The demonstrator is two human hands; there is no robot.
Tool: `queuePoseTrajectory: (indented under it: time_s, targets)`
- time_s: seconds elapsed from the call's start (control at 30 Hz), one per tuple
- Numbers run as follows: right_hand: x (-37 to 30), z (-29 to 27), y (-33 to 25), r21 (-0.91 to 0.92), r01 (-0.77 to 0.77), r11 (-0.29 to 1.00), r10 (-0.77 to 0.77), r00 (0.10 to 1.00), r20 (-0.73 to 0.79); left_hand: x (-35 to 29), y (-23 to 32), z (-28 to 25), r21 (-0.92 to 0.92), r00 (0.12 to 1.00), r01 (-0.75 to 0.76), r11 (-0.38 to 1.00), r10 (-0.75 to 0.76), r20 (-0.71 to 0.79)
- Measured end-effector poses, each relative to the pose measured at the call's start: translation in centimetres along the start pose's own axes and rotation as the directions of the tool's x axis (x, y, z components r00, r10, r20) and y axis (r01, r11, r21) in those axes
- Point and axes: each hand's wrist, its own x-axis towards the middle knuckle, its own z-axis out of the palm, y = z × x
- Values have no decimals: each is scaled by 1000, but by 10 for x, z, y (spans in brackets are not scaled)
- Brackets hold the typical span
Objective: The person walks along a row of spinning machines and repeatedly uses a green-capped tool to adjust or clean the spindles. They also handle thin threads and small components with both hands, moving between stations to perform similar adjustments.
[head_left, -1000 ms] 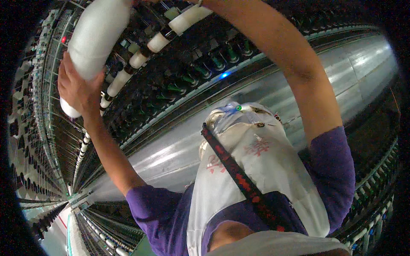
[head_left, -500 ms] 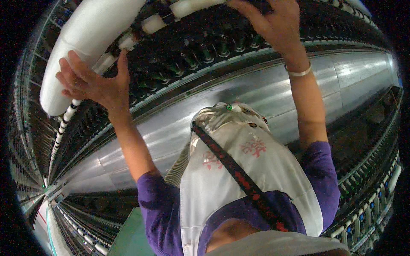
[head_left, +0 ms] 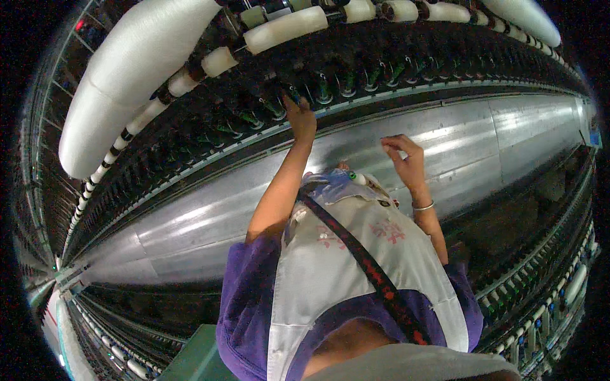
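My left hand (head_left: 301, 120) reaches into the row of upright spindles with dark green bobbins (head_left: 324, 93). Its fingers are bent in among them, and whatever they grip is too dark to make out. Off to the right, my right hand (head_left: 408, 160) hovers over the metal panel (head_left: 356, 143), fingers curled toward the thumb; anything thin between the tips cannot be seen. Above the spindles runs a line of white rollers (head_left: 286, 30). A large white fibre package (head_left: 121, 82) hangs at the upper left.
My white apron (head_left: 362, 247) has an open front pocket holding a small white tube with a green end (head_left: 358, 178) and some bluish material. Another machine row (head_left: 540, 279) stands at the lower right. A green surface (head_left: 200, 355) lies at the lower left.
Both hands have come down from the upper rollers and the white package. The left has moved right to the spindles; the right has dropped over the metal panel, its fingers now curled.
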Motion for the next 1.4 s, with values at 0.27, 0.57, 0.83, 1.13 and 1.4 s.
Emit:
queuePoseTrajectory:
  time_s: [0.27, 0.57, 0.83, 1.13, 1.4]
  targets:
    - [15, 21, -32, 88, 211, 974, -221, 966, 132, 34, 87, -66, -418, 984, -178, 891, 171, -54]
    - [26, 18, -76, 158, 356, 921, -387, 880, 275, 49, 119, -256, -865, 872, 384, -322, -182, 454]
    - [53, 31, -107, 192, 446, 874, -481, 850, 214, 11, 120, -235, -750, 814, 551, -366, 37, 580]
    - [55, 24, -91, 313, 316, 896, -417, 840, 348, 11, 141, -234, -729, 774, 609, -312, 36, 632]
    - [12, 52, -69, -83, 562, 823, -553, 826, 107, 3, 124, -220, -850, 869, 436, -295, -107, 483]
